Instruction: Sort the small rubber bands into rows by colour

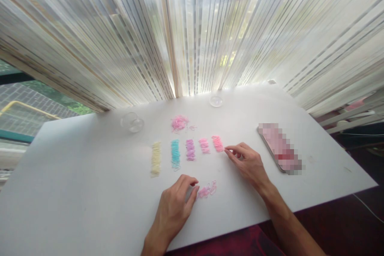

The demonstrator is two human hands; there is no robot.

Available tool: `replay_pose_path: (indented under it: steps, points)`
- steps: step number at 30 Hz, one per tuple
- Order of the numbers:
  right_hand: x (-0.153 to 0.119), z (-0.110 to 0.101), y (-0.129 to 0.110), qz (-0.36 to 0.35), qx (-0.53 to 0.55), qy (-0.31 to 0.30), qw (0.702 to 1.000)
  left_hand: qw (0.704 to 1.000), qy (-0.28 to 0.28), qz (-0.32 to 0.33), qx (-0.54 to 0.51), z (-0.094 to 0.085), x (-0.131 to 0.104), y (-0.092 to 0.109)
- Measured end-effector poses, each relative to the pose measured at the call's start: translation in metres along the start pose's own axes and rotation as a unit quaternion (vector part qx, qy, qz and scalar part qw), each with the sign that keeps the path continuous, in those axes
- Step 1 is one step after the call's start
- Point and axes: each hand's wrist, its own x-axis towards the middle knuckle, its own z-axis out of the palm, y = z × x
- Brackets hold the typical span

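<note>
My right hand (247,164) pinches thumb and forefinger together at the lower right end of a coral-pink column of small clip-like pieces (217,143); what lies between the fingertips is too small to make out. Beside a loose pile of pale pink and lilac pieces (207,190) rests my left hand (178,198), fingers curled, with a narrow gap between thumb and forefinger. Leftward from the coral column run neat columns of the same slim pieces: pink (204,146), purple (190,150), blue (175,154) and yellow (155,159).
A mixed pink heap (180,123) lies behind the columns on the white table (90,192). Clear round containers or lids stand at back left (135,124) and back centre (216,101). A blurred-out phone-like object (279,148) lies to the right. Striped curtains (192,28) hang along the far edge.
</note>
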Motion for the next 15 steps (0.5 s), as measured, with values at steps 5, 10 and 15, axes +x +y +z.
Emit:
replay_pose_path:
  steps: [5,10,15]
  points:
    - [0.0000,0.0035,0.0000,0.002,0.002,-0.007,1.000,1.000,-0.002,0.001,-0.004,-0.0008,0.0010,0.0006]
    - [0.0001,0.0052,-0.0029,-0.007,-0.001,-0.005,1.000,1.000,-0.007,0.001,-0.007,-0.0015,0.0025,-0.0003]
    - [0.0004,0.0036,-0.0016,-0.005,-0.012,-0.005,1.000,1.000,-0.015,-0.003,-0.013,-0.0023,0.0025,-0.0005]
